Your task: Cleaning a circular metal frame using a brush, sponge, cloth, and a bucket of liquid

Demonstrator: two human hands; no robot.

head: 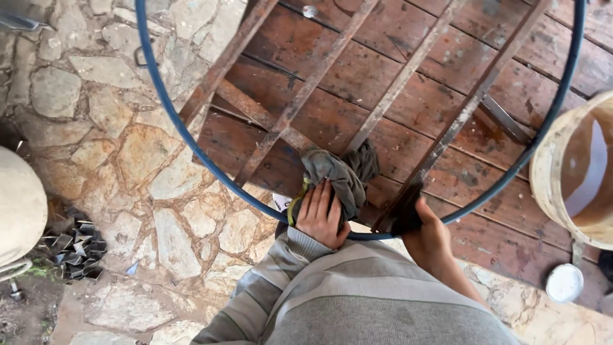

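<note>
rag (338, 176) on hoop (191, 144), bucket (575, 172) right (lid (565, 282) below)

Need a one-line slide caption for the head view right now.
Left hand presses a grey rag on a blue-rimmed metal ring frame; right hand grips its rusty bar.

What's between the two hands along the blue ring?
In the head view, between left hand and right hand: a short bare stretch of blue ring, with the grey rag hanging just above.

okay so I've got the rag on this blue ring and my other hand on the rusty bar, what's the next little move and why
Probably slide the grey rag along the blue ring toward your left. Your left hand already presses the rag against the ring's near edge, while your right hand grips a rusty bar beside it, steadying the frame. The long curve on the left lies open.
</note>
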